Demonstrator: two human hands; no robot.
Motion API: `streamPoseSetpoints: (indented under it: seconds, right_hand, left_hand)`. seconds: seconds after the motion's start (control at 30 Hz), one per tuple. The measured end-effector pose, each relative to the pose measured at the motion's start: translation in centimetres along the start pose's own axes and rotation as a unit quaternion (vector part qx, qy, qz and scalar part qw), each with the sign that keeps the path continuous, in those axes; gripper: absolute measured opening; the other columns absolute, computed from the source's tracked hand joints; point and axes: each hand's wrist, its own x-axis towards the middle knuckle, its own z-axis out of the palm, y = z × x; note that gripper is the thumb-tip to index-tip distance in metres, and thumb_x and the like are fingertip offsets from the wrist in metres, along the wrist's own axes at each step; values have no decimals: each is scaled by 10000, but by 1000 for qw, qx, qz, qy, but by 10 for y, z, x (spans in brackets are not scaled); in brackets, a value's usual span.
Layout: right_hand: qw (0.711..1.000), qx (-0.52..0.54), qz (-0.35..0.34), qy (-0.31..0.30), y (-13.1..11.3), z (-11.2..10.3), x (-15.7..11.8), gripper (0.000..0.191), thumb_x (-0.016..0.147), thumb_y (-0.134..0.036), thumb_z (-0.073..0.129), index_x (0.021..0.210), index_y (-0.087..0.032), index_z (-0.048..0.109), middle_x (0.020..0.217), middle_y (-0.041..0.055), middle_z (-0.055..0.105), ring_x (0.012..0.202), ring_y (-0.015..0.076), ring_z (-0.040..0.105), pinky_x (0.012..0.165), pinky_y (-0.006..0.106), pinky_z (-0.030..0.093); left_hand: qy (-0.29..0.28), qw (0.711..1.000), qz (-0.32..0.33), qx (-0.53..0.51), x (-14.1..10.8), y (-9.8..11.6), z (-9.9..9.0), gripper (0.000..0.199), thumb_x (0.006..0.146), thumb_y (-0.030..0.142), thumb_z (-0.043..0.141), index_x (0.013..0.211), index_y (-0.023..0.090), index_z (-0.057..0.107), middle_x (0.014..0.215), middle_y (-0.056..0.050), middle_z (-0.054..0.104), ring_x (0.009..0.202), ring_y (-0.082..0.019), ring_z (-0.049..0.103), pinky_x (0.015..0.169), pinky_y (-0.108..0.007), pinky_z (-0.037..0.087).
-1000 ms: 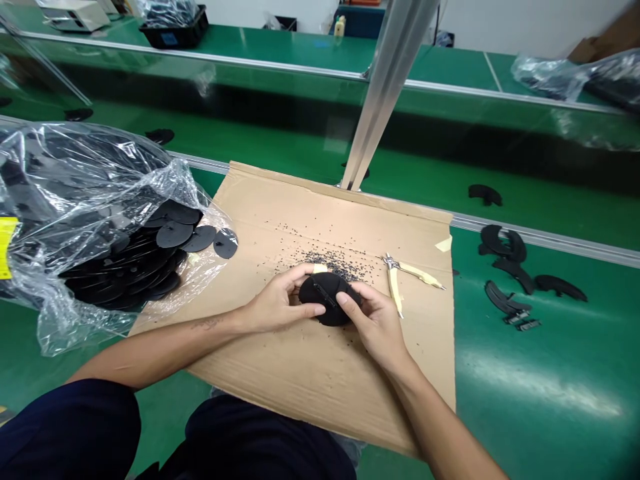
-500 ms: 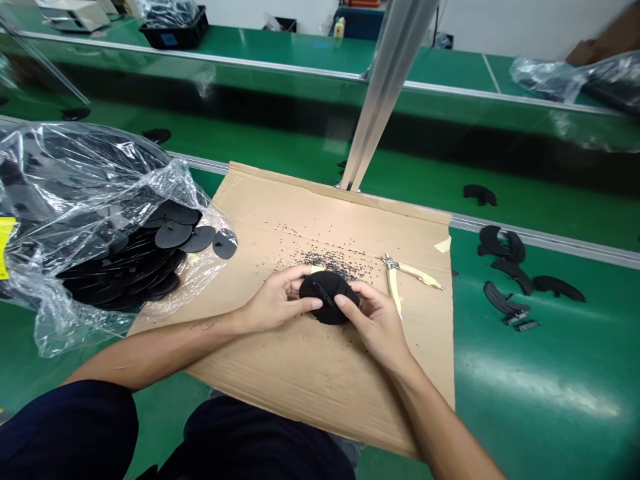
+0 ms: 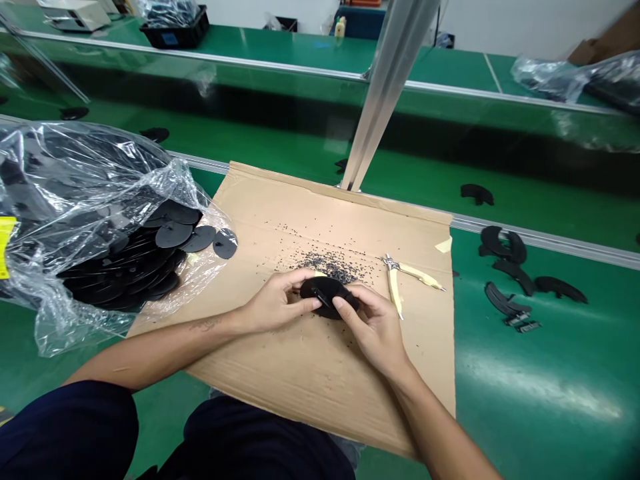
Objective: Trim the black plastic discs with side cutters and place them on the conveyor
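Between my two hands I hold a round black plastic disc [image 3: 327, 293] with a raised bar across its face. My left hand [image 3: 283, 301] grips its left edge, thumb on top and fingers behind. At the right edge, my right hand [image 3: 373, 320] pinches it the same way, its thumb pressing near the bar. The disc is tilted above a cardboard sheet [image 3: 280, 380]. Many tiny black scraps [image 3: 330, 263] lie scattered just beyond the disc. Right of my right hand rest nippers [image 3: 395, 270] with pale yellow handles, their jaws pointing away from me.
A clear plastic bag [image 3: 85, 193] spills many black discs [image 3: 135, 260] at the left. Several curved black parts [image 3: 510, 277] lie on the green table at the right. A metal post [image 3: 383, 93] rises behind the cardboard. A black bin [image 3: 175, 30] stands on the upper shelf.
The disc has tipped, so its face now appears flatter and narrower. Both hands keep their grip with only slight shifts. On the belt behind, black curved parts have moved slightly left.
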Motion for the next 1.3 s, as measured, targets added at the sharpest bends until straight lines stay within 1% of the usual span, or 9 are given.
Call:
streamPoseSetpoints:
  seconds: [0.1, 0.2, 0.37, 0.5, 0.6, 0.77, 0.93, 1.1, 1.3]
  right_hand:
    - [1000, -10, -28, 9, 0, 0, 0, 179, 898, -402, 667, 884, -230, 714, 880, 45, 672, 809, 193, 602, 749, 336, 503]
    - [999, -11, -33, -11, 1, 0, 1, 155, 896, -379, 670, 876, -231, 710, 859, 42, 651, 790, 187, 588, 716, 326, 490]
    - [997, -2, 25, -73, 4, 1, 1, 185, 880, -397, 672, 839, -217, 671, 785, 18, 591, 717, 160, 543, 613, 281, 442]
    - [993, 47, 68, -83, 3, 1, 0, 221, 857, -427, 701, 851, -216, 637, 729, -13, 559, 641, 127, 505, 559, 246, 406]
    - [991, 82, 70, -77, 2, 1, 0, 282, 807, -429, 763, 984, -236, 660, 867, 14, 646, 752, 153, 590, 629, 262, 469]
    - [996, 71, 32, -43, 3, 0, 2, 221, 843, -439, 732, 919, -233, 701, 857, 26, 661, 774, 167, 605, 667, 292, 500]
    - [999, 18, -43, -5, 2, -1, 2, 106, 888, -330, 694, 875, -229, 724, 849, 31, 672, 784, 167, 607, 697, 302, 497]
    - [997, -18, -78, 24, 0, 0, 0, 96, 900, -283, 675, 943, -239, 749, 915, 49, 702, 828, 187, 625, 749, 346, 536]
    - [995, -14, -95, 15, -1, 0, 0, 164, 901, -224, 671, 1017, -289, 767, 949, 31, 714, 852, 176, 631, 765, 340, 534]
  left_hand:
    - [-11, 999, 38, 17, 0, 2, 0, 317, 837, 350, 755, 1084, 160, 698, 984, -66, 739, 907, -192, 688, 818, -297, 562]
    - [0, 998, 58, 18, 0, 3, -1, 305, 836, 388, 755, 1017, 146, 715, 901, -61, 735, 828, -177, 675, 763, -278, 550]
    - [14, 997, 61, 53, -1, 4, -1, 237, 844, 356, 749, 911, 129, 735, 807, -49, 720, 747, -148, 644, 695, -246, 509]
    - [21, 999, 23, -18, 1, 4, 0, 269, 832, 371, 758, 929, 121, 737, 858, -63, 748, 786, -160, 680, 698, -245, 546]
    - [43, 995, 3, -85, 3, 4, 0, 297, 802, 369, 791, 961, 123, 742, 901, -69, 766, 813, -166, 707, 716, -252, 573]
    - [32, 992, -20, -120, 4, 2, 0, 316, 758, 377, 830, 921, 119, 746, 875, -64, 762, 784, -163, 706, 704, -256, 580]
    - [21, 997, -5, -73, 3, 1, -1, 326, 756, 385, 834, 939, 129, 748, 881, -58, 743, 814, -152, 681, 728, -239, 557]
    - [6, 998, 56, -39, 4, 4, -4, 305, 898, 425, 686, 981, 138, 746, 894, -67, 738, 839, -154, 676, 749, -247, 546]
    - [37, 997, 60, -9, 4, 5, -4, 343, 940, 447, 620, 976, 129, 746, 895, -75, 744, 832, -164, 676, 746, -265, 547]
